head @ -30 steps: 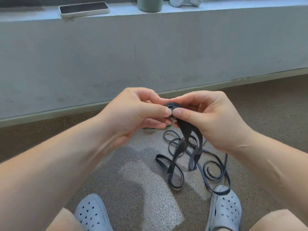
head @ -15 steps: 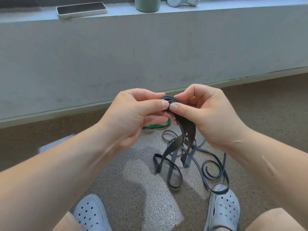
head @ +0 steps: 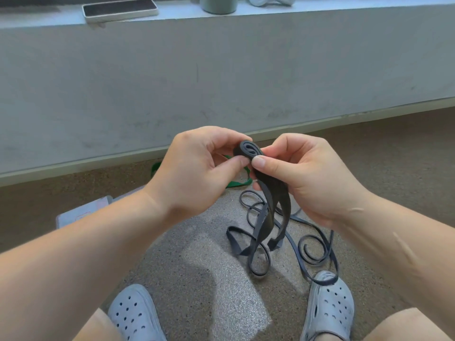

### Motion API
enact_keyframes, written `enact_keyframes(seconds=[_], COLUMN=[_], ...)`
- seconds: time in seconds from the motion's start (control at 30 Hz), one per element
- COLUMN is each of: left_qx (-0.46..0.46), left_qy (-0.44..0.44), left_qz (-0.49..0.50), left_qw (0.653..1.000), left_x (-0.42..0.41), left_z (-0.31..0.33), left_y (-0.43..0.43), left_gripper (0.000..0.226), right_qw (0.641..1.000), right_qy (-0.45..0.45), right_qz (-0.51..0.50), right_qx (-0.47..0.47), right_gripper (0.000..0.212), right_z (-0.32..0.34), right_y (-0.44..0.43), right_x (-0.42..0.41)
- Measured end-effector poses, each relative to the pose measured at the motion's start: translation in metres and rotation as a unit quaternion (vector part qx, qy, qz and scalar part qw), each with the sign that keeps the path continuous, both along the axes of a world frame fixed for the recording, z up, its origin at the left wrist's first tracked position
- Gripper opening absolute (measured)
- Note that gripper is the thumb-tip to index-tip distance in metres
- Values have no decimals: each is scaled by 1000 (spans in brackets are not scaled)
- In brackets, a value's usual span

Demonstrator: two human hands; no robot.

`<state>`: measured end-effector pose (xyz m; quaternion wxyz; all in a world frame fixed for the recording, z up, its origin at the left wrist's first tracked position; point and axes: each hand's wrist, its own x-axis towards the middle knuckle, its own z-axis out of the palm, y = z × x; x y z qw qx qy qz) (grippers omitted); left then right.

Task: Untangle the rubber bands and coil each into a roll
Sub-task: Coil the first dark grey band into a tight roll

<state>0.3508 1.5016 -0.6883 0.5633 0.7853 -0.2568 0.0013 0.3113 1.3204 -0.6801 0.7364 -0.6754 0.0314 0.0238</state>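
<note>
The started roll of black rubber band [head: 247, 148] is pinched between the left hand [head: 197, 168] and the right hand [head: 307, 178] above the floor [head: 197, 267], probably so that it cannot spring open, its tail [head: 278, 200] hanging into the tangle [head: 312, 244].

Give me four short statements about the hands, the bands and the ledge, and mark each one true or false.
1. The left hand and the right hand both pinch a small roll of dark band. True.
2. That band is fully wound up. False: a long tail hangs down to loose loops on the floor.
3. A green band lies on the floor beyond the hands. True.
4. The phone lies on the floor. False: it lies on the ledge.
</note>
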Motion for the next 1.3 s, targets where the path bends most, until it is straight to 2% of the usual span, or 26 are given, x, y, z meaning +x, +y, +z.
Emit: enact_keyframes(seconds=[0.3,0.57,0.8,0.9,1.0,1.1,1.23,1.3], left_qx=[-24,-46,-78,-96,-121,-62,-65,-84], left_qy=[21,-49,-21,29,116,179,286,303], left_qz=[14,108,133,115,52,18,4,9], left_qw=[999,992,988,988,984,982,956,949], left_x=[5,-9,-14,-17,-15,-6,0,-2], left_z=[0,-7,-9,-12,-8,5,19,21], left_y=[-1,-13,-21,-25,-21,-14,-8,-10], left_gripper=[16,11,15,19,9,4,10,14], right_qw=[998,987,988,990,990,993,997,998], right_qy=[43,63,48,50,46,44,40,37], right_qz=[16,-21,-53,-72,-85,-75,-42,-38], right_qx=[48,145,133,113,102,78,41,42], right_gripper=[10,6,14,15,15,12,12,11], right_z=[5,6,8,6,6,7,9,10], right_y=[4,13,18,16,8,1,-1,0], right_x=[1,-4,-6,-5,-4,-2,-1,0])
